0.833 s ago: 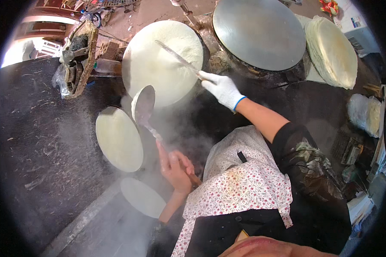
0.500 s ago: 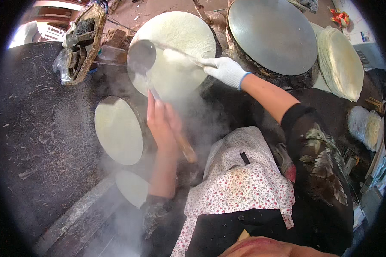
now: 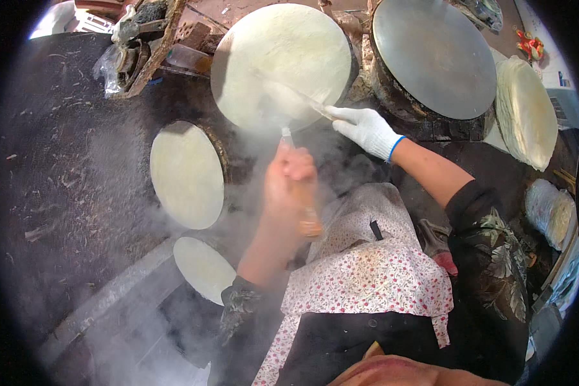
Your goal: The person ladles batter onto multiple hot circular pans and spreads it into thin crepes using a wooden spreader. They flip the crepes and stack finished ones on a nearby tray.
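Observation:
A round griddle covered by a pale, thin pancake [image 3: 283,58] lies ahead of me, with steam rising at its near edge. My left hand [image 3: 291,170], bare and blurred, is closed round the orange wooden handle [image 3: 309,222] of a tool with a metal shank. The shank points at the pancake's near edge; steam and blur obscure its working end. In a white glove with a blue cuff, my right hand [image 3: 368,132] grips a long, thin, stick-like tool [image 3: 302,98] that slants left over the pancake. Blur hides its far end.
A bare grey griddle [image 3: 434,58] stands to the right, beside a stack of thin pancakes [image 3: 526,112]. Two more pale-topped rounds, one [image 3: 188,175] larger and one [image 3: 204,269] nearer me, are at left. A cluttered tray [image 3: 154,55] sits far left.
My left hand has moved right and swung its tool upright at the pancake's near edge. The dark round shape over the pancake's left side no longer shows. The whole view has shifted slightly.

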`<state>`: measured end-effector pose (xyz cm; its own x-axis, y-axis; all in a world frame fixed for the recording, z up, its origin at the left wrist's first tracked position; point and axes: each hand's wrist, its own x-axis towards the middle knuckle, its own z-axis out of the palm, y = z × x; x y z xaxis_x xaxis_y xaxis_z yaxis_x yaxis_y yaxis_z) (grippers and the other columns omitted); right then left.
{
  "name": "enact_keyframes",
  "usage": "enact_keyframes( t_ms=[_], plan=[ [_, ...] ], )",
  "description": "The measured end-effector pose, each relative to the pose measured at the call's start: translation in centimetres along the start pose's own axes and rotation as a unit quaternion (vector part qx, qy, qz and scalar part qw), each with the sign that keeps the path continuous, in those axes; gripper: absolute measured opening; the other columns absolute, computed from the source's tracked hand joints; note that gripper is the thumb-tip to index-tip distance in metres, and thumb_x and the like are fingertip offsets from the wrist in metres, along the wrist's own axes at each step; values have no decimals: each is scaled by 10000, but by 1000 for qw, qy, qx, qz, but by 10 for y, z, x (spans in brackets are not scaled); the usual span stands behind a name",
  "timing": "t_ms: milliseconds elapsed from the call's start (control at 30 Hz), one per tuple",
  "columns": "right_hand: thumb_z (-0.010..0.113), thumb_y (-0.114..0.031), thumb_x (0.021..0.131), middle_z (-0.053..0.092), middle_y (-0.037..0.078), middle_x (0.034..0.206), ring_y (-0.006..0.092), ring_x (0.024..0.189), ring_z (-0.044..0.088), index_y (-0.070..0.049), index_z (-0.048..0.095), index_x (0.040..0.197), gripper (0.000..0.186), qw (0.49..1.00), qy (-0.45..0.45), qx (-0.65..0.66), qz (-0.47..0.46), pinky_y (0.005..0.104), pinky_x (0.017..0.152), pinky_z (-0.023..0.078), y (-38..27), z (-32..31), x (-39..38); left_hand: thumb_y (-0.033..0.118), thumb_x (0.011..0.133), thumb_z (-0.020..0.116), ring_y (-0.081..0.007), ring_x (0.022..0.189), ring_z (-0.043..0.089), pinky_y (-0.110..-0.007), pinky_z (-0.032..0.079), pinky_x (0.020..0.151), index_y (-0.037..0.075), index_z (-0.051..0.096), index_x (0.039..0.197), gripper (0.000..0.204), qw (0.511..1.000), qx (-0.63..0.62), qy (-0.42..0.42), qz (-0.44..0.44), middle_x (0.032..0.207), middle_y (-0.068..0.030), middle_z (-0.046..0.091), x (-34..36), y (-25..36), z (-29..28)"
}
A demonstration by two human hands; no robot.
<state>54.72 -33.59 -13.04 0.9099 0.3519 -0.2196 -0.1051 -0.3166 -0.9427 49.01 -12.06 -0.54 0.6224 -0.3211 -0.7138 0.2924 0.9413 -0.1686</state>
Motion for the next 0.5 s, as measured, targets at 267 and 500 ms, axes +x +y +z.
enact_keyframes(
  t_ms=[267, 500],
  plan=[
    [680, -250, 998, 722, 175, 1327, 258, 1217, 707, -131, 648, 1432, 452, 987, 156, -17, 16, 345, 1048, 523, 1, -7, -41, 321, 1171, 339, -95, 446, 399, -271, 374, 381, 114, 430, 810, 426, 986, -44, -135, -88, 633, 19, 403, -79, 23, -25],
    [667, -342, 1003, 726, 206, 1201, 363, 1100, 720, -265, 632, 1441, 446, 948, 301, -88, 44, 420, 933, 575, 62, 36, -52, 363, 1182, 266, -121, 454, 385, -250, 441, 451, 74, 439, 842, 479, 982, -46, -170, -74, 648, 4, 416, -77, 24, -16]
  ],
)
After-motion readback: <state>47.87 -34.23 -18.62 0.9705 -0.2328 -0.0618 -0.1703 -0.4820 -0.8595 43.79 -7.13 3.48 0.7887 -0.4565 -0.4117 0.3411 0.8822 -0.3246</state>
